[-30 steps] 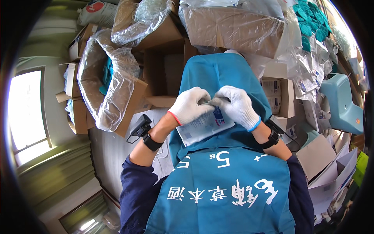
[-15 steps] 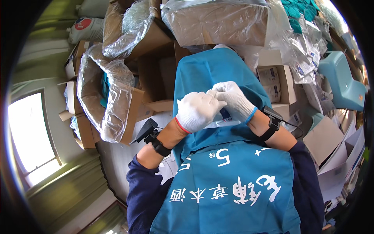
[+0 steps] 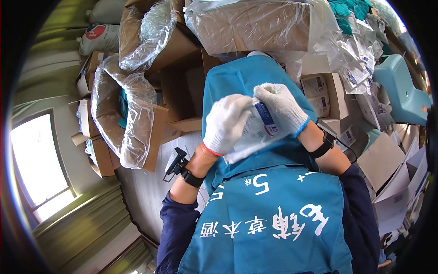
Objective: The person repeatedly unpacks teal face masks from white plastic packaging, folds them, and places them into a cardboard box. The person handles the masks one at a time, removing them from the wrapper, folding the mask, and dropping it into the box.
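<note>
A flat white plastic pouch (image 3: pixel 251 136) with a dark blue and pink printed panel hangs in front of my lap, over the blue apron (image 3: pixel 239 77). My right hand (image 3: pixel 280 105), in a white knit glove with a blue cuff, pinches its upper edge. Beside it my left hand (image 3: pixel 225 124), gloved in white with a red cuff, is closed at the pouch's upper left edge. The fingertips of both hands nearly meet there. What lies inside the pouch cannot be made out.
At left stands a carton lined with clear plastic (image 3: pixel 130 114), teal items inside. An open brown carton (image 3: pixel 185 86) sits ahead of it. To the right, a small box (image 3: pixel 335 93) contains similar pouches. Farther right are loose packets (image 3: pixel 353 68) and a light blue plastic stool (image 3: pixel 397 89).
My hands have moved a little apart, the left drawing leftward and the right shifting right and up. More of the pouch and its printed panel shows between them.
</note>
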`<act>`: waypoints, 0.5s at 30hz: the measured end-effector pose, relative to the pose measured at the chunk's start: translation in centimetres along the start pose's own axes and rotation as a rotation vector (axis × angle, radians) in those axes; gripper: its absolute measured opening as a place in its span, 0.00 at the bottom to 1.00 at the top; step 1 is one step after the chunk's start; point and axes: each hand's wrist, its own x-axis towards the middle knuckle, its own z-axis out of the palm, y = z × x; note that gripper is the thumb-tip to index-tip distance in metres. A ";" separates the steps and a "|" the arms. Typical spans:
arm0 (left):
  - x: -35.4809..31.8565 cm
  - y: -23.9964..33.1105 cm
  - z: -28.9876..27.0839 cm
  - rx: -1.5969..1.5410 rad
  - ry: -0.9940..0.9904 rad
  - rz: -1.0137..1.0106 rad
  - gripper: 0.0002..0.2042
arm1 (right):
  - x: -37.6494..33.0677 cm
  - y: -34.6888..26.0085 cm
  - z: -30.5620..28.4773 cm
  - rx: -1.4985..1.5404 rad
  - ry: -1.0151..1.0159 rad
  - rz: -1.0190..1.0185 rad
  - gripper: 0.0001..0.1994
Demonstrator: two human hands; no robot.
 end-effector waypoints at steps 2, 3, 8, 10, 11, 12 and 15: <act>-0.3 0.2 0.0 -0.110 -0.065 -0.073 0.17 | -0.1 -0.1 0.0 0.035 -0.016 0.039 0.14; -0.3 0.3 -0.2 -0.157 -0.081 -0.120 0.17 | -0.3 -0.4 0.0 0.050 -0.031 0.057 0.14; -1.3 -0.3 -0.1 -0.308 -0.120 -0.125 0.17 | 0.3 1.2 -0.6 0.270 -0.240 0.161 0.14; -1.3 -0.3 0.1 -0.414 -0.115 -0.214 0.17 | 0.4 1.5 -0.5 0.358 -0.274 0.177 0.14; -1.3 -0.1 0.3 -0.503 -0.107 -0.306 0.17 | 0.3 1.5 -0.4 0.364 -0.246 0.185 0.14; -1.4 0.1 0.3 -0.590 -0.099 -0.404 0.17 | 0.1 1.3 -0.2 0.372 -0.222 0.195 0.14; -1.5 -0.2 0.2 -0.600 -0.143 -0.475 0.16 | 0.1 1.3 -0.1 0.350 -0.171 0.205 0.13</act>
